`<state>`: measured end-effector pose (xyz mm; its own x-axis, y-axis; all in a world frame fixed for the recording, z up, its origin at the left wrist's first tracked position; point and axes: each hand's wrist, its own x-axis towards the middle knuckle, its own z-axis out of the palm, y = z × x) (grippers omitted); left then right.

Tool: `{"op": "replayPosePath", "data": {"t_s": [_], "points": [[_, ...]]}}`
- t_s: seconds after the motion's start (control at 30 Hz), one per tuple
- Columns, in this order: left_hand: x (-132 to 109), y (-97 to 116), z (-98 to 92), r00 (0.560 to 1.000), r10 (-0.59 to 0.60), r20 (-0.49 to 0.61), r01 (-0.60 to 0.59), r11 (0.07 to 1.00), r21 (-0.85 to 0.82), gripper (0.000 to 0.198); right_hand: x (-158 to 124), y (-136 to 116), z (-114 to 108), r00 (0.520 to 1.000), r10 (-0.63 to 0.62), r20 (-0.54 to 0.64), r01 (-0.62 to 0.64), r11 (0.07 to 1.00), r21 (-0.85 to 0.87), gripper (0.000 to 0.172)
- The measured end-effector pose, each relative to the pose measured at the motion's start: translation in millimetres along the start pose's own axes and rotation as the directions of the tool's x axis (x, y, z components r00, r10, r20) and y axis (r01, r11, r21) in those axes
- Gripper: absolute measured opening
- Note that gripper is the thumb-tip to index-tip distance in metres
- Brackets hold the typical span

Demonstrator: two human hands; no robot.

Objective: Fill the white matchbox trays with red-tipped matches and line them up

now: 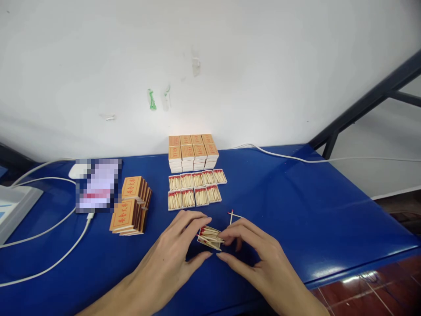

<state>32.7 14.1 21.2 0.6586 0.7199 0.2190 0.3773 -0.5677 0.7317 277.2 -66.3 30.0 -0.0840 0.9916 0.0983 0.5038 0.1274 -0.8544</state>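
A small matchbox tray (215,244) of red-tipped matches (210,235) sits on the table between my hands. The matches lie in it askew, some sticking out past its rim. My left hand (177,243) curves round the tray's left side, fingers at the far corner and thumb at the near edge. From the right, my right hand (256,252) holds the tray with bent fingertips against the match ends and thumb by its near corner. Two loose matches (232,215) lie crossed just beyond the right fingers.
Two rows of filled match trays (194,197) stand farther back, before stacked closed matchboxes (194,151) at the wall. Orange matchbox covers (130,210) are piled at left, beside a blurred phone (98,184) with a white cable (79,241). Another cable (283,153) runs along the back right.
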Motion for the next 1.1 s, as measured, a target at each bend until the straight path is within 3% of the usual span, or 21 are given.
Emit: {"op": "replayPosePath", "data": {"t_s": [0.13,0.37,0.67,0.8,1.1], "points": [[0,-1,0.6,0.999,-0.016,0.048,0.017,0.999,-0.029,0.060,0,5,9,0.999,-0.022,-0.037,0.022,1.000,0.006,0.006],[1,0,-0.5,0.997,-0.049,0.065,0.053,0.997,-0.062,0.037,4,2,21,0.983,-0.106,-0.153,0.102,0.994,-0.034,0.009],[0,2,0.4,0.995,-0.091,0.045,0.093,0.995,-0.041,0.046,4,1,31,0.952,-0.152,-0.267,0.135,0.988,-0.080,0.006],[1,5,-5.3,0.986,-0.164,-0.011,0.164,0.986,0.000,0.017,3,0,23,0.957,-0.144,-0.250,0.130,0.989,-0.072,0.004],[2,12,-16.7,0.964,-0.245,0.104,0.237,0.968,0.080,0.032,2,16,-8,0.920,-0.034,-0.390,-0.048,0.979,-0.198,0.008]]}}
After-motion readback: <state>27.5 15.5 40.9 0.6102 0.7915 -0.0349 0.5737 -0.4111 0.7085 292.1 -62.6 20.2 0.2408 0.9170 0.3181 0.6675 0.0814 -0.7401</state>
